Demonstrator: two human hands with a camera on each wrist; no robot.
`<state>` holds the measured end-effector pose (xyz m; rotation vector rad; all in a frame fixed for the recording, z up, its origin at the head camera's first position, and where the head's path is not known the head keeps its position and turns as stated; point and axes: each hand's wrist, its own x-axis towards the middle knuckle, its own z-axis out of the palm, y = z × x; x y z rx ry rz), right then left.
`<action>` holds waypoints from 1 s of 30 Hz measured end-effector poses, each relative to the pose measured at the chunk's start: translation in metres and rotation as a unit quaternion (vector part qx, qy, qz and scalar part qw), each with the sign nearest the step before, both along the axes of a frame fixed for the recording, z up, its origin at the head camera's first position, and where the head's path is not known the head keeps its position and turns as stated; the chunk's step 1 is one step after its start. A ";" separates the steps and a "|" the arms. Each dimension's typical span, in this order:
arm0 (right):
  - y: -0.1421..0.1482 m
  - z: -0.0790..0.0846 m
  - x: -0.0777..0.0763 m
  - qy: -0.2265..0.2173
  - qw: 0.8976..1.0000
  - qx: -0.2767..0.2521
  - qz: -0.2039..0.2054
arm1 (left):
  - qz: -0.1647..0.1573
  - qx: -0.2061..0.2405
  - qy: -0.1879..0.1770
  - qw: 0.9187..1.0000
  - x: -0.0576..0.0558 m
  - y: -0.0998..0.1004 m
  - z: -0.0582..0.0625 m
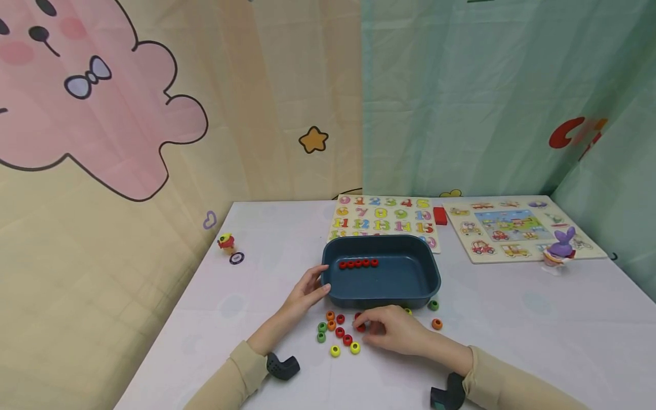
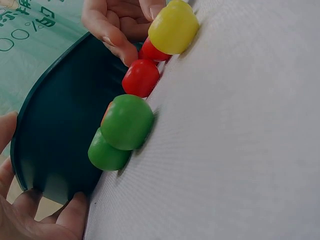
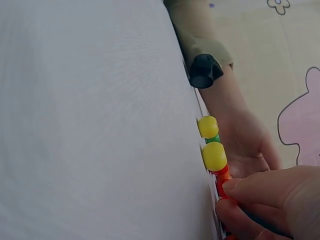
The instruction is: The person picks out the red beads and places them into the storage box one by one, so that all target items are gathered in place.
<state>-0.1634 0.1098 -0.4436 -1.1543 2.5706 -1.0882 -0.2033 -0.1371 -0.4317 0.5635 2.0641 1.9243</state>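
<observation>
My left hand (image 1: 302, 291) rests its spread fingers on the left end of a dark blue tray (image 1: 379, 296), touching the outside of its wall. Inside, several red beads (image 1: 358, 263) stand in a row near the far side. In front of the tray my right hand (image 1: 394, 330) has thumb and index finger around a red bead (image 1: 361, 328) at the table top. Loose red beads (image 1: 340, 332), orange beads (image 1: 331, 326), green beads (image 1: 322, 337) and yellow beads (image 1: 355, 348) lie to its left. The right hand's other fingers are curled under and partly hidden.
A number puzzle board (image 1: 379, 213) lies behind the tray, with a red block (image 1: 439, 216) beside it. Farther right are a vehicle picture board (image 1: 512, 228) and a purple rabbit figure (image 1: 561, 245). A small toy figure (image 1: 226, 243) stands at the left edge. An orange bead (image 1: 437, 324) lies right.
</observation>
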 end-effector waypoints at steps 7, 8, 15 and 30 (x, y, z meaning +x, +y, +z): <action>0.001 -0.002 0.000 0.043 0.999 0.012 -0.028 | 0.003 0.000 0.003 1.000 -0.004 -0.001 -0.007; 0.001 -0.002 0.000 0.044 0.998 0.015 -0.031 | 0.005 0.001 0.002 1.000 -0.006 -0.002 -0.010; 0.000 0.000 0.000 0.037 0.998 0.026 -0.038 | 0.016 -0.001 0.010 1.000 -0.015 -0.003 -0.026; 0.001 0.035 -0.004 0.048 0.999 -0.023 -0.008 | 0.003 -0.015 0.002 1.000 -0.002 -0.001 -0.002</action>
